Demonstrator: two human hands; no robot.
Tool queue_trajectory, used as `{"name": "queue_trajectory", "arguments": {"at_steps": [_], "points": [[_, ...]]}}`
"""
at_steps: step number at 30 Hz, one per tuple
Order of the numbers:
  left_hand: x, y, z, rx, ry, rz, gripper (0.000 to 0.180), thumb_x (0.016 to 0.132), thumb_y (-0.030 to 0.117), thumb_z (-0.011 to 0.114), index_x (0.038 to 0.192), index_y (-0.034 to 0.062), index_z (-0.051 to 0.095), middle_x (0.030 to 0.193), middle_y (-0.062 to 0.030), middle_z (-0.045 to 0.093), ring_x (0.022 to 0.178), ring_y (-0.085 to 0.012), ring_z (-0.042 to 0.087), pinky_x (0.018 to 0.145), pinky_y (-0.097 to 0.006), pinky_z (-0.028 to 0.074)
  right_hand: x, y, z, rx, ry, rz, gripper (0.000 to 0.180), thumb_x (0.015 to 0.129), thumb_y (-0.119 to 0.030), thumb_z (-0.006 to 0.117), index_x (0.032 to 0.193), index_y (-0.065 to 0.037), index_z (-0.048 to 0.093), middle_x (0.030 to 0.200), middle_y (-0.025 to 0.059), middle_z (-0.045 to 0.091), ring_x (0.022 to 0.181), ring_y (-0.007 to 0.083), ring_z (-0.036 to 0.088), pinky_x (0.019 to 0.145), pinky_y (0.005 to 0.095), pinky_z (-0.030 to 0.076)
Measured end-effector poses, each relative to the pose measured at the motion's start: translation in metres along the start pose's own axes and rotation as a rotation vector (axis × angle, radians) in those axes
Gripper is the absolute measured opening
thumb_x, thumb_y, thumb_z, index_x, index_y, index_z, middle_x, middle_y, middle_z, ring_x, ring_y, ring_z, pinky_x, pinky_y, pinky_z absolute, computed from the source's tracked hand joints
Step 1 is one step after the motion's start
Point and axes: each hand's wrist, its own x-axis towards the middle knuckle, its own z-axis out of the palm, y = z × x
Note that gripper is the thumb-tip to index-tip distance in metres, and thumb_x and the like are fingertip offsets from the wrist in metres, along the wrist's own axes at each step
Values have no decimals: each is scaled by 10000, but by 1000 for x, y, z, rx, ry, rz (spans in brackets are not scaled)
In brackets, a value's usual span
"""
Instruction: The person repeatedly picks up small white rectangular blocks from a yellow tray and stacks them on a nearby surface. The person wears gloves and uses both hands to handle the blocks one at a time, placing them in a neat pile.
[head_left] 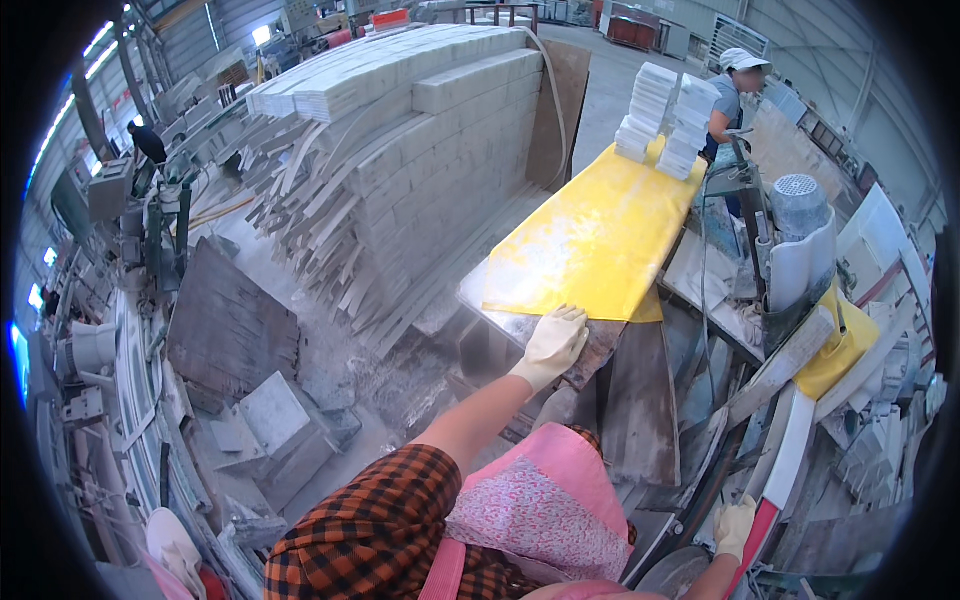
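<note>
My left hand (557, 345), in a pale glove, is at the near edge of a yellow sheet (590, 235) draped over a long bench. Its fingers are bent together over the sheet's edge; their tips are hidden. At the lower right my right hand (735, 527), also gloved, is beside a red and white rail (768, 515), fingers stretched and partly apart, with nothing visible in them. Two stacks of white stone strips (648, 108) stand on the far end of the yellow sheet.
A tall stack of pale stone strips (450, 140) fills the space left of the bench. Brown boards (640, 400) lean below the bench. A person in a white cap (742, 62) stands beyond it. Machinery and a yellow cloth (838, 345) are at right; stone blocks (275, 412) lie at left.
</note>
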Motion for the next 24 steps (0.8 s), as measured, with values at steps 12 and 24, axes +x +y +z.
{"name": "queue_trajectory", "arguments": {"at_steps": [12,24], "points": [[-1,8,-7,21,46,-13,185,927,130,585,969,-38,650,1010,-212,688,1014,-391,647,984,-469,493,-28,-6,-37,90,-35,-138,288,883,-262,620,723,-65,756,714,165,723,765,306,719,1164,474,352],[-2,7,-3,53,79,25,163,921,119,590,959,-31,643,980,-210,680,992,-392,644,949,-458,500,-25,-11,10,172,170,8,265,873,-133,581,663,-39,714,681,166,705,712,307,691,1171,453,367]]}}
